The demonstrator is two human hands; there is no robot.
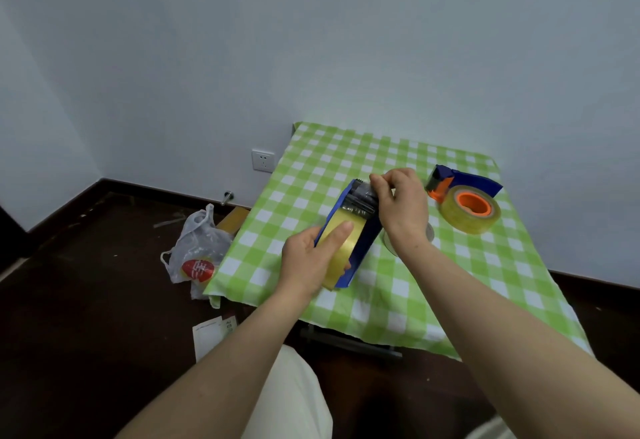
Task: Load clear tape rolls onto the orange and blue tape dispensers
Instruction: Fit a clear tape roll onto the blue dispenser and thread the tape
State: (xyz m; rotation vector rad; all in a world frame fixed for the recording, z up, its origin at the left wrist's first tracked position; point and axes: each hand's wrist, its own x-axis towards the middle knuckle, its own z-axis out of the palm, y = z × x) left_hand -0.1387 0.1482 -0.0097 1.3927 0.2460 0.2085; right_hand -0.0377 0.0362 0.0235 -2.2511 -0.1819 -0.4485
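A blue tape dispenser [363, 241] with a clear yellowish tape roll [337, 248] mounted in it is held above the green checked tablecloth [450, 283]. My left hand [311, 255] grips the roll and the dispenser's rear, fingers lying across the tape. My right hand [401, 203] pinches the front end of the dispenser near its roller and blade. At the right, a second blue and orange dispenser [446, 182] lies flat with another clear tape roll [471, 208] on its orange hub. A further clear roll [429, 232] is mostly hidden behind my right wrist.
The small table stands against a pale wall. On the dark floor to the left lie a white plastic bag [197, 248], a cardboard box [232, 219] and papers [211, 334]. A wall socket [263, 160] sits low on the wall.
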